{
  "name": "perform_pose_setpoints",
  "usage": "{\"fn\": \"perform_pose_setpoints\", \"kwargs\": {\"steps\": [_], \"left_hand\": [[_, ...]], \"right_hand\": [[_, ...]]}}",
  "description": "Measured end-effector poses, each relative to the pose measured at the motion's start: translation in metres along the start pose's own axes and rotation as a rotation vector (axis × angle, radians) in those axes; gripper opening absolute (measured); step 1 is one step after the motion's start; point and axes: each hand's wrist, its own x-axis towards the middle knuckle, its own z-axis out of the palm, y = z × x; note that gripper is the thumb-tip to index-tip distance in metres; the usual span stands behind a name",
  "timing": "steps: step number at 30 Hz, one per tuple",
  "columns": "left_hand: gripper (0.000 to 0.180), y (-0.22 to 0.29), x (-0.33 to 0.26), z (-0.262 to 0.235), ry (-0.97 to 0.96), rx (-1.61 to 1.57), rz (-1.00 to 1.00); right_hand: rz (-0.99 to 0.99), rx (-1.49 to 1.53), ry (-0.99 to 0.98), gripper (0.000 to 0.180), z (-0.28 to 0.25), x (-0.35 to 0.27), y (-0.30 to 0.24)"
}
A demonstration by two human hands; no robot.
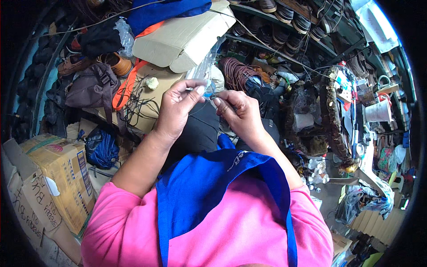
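In front of my chest, above my dark-trousered lap, both hands are raised close together. My left hand (182, 103) pinches between thumb and forefinger. Facing it, my right hand (238, 109) is also closed in a pinch. A thin dark thread (195, 112) loops between the fingertips; its ends are too fine to follow. Just behind the fingers lies clear plastic wrapping (200, 71). Beyond my left hand are a pale crumpled lump (151, 83) and tangled black cords (138, 109) on a cardboard surface (149, 120).
An open cardboard box (178, 40) stands ahead, beside an orange strap (126, 89) and brown bag (91, 86). Shoes (284, 13) fill shelves at the far right. Coiled brown cord (240, 73) sits right of centre. A large carton (58, 173) stands at left, a white spool (378, 111) at right.
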Motion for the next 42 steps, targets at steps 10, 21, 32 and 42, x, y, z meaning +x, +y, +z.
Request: {"fn": "perform_pose_setpoints", "kwargs": {"steps": [10, 21, 32, 42], "left_hand": [[0.011, 0.002, -0.003, -0.003, -0.093, 0.176, -0.003], [0.010, 0.003, -0.002, -0.004, -0.078, 0.249, 0.029], [0.006, 0.005, 0.003, -0.003, -0.054, 0.478, 0.202], [0.025, 0.018, 0.003, 0.000, -0.168, 0.263, 0.092]], "right_hand": [[-0.184, -0.209, 0.062, 0.008, 0.000, 0.000, -0.002], [-0.220, -0.262, 0.065, 0.008, 0.002, -0.001, 0.000], [-0.222, -0.290, 0.055, 0.008, 0.001, 0.000, -0.005], [0.399, 0.668, -0.253, 0.019, -0.004, -0.001, 0.002]]}}
